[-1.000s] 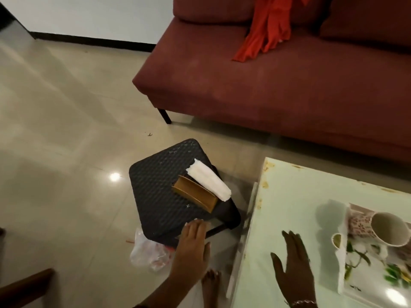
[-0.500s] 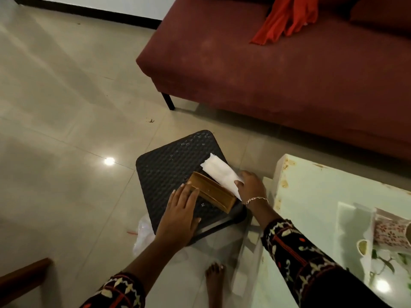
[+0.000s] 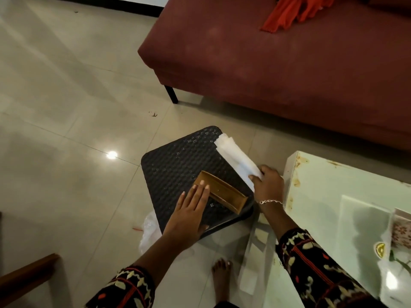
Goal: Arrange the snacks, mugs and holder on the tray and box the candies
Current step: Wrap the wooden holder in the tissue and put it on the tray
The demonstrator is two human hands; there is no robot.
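Napkins lifted out of holder

Our right hand (image 3: 268,185) now grips the napkins (image 3: 235,158), pulled toward 1 o'clock; our left hand (image 3: 191,210) presses flat, open, on the holder (image 3: 224,192).

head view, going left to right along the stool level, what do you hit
plastic bag → left hand → wooden holder → right hand gripping the white napkins → pale green table → floral mug
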